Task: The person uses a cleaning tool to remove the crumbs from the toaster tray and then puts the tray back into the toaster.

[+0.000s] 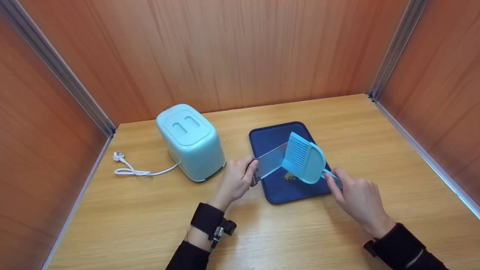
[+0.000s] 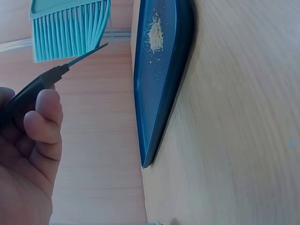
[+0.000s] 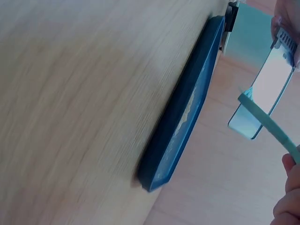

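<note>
My left hand [image 1: 236,180] grips the dark, slotted end of a flat metal crumb tray [image 1: 270,161], held tilted above a navy serving tray [image 1: 270,137]. In my right hand [image 1: 360,198] is the thin handle of a light-blue hand brush [image 1: 314,165]. Its bristles [image 2: 70,35] lie at the metal face of the crumb tray [image 3: 269,82]; whether they touch it I cannot tell. A small heap of pale crumbs [image 2: 155,35] lies on the navy tray beneath both, partly hidden by the brush in the head view.
A light-blue toaster [image 1: 195,146] stands on the wooden table [image 1: 168,225], left of the navy tray. Its white cord and plug [image 1: 131,171] lie farther left. Wood-grain panels [image 1: 232,56] enclose the back and sides.
</note>
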A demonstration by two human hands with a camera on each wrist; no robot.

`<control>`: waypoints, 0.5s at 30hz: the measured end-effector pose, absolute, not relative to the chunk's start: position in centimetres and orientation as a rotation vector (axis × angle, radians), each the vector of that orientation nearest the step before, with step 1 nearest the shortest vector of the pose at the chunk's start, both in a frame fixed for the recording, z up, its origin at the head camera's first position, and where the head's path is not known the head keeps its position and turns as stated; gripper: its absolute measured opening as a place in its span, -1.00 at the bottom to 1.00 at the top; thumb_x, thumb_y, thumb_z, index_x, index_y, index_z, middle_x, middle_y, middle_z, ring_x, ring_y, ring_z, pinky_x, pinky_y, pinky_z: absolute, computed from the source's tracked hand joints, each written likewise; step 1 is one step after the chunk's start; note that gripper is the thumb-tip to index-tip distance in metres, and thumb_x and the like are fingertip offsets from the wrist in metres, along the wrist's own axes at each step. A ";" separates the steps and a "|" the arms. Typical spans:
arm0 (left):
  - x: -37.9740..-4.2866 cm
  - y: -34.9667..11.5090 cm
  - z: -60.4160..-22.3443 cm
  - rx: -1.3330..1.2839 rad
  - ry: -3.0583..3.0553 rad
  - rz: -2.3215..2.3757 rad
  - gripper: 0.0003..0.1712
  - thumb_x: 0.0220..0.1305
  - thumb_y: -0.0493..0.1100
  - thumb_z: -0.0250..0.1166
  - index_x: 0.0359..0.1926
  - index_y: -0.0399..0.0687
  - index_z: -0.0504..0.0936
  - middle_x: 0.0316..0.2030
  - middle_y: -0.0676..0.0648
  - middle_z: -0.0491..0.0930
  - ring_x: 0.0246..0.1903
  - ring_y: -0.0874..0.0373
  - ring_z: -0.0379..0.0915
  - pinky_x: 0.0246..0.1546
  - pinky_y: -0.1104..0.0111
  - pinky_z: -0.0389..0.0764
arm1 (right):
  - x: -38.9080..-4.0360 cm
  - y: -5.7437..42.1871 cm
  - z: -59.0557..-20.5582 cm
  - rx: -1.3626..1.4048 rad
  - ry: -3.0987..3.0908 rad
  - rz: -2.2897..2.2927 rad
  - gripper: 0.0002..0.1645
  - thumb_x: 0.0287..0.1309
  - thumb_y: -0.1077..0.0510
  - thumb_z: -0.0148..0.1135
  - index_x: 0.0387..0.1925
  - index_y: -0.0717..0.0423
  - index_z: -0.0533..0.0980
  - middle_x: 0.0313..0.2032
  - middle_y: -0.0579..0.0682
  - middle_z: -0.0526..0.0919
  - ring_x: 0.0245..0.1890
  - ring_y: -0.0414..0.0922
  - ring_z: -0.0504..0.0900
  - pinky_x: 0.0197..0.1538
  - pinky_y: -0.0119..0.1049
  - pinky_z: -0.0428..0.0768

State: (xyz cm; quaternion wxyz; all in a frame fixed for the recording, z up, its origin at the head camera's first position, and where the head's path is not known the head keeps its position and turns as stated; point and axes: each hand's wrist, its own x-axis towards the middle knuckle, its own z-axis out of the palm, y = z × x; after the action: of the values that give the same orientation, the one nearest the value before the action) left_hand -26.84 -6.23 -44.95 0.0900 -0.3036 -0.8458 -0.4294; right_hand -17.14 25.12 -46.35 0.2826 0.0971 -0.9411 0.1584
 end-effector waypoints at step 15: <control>-26.9 -6.1 -44.9 -0.859 -2.490 -1.213 -0.69 0.63 -0.24 0.12 -0.36 -0.18 0.58 -0.56 -0.05 0.61 -0.59 0.30 0.41 -0.54 0.49 0.44 | -17.7 27.2 -46.2 0.177 -2.445 0.363 -0.82 0.36 0.17 0.44 -0.26 0.22 0.62 -0.75 -0.23 0.22 -0.78 -0.39 -0.01 -0.63 -0.44 0.03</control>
State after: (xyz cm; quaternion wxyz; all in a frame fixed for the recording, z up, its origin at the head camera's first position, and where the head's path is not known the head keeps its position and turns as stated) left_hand -26.94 -6.09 -44.87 0.1204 -0.2940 -0.8525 -0.4152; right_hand -17.67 27.25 -46.20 0.3257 0.0674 -0.9329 0.1384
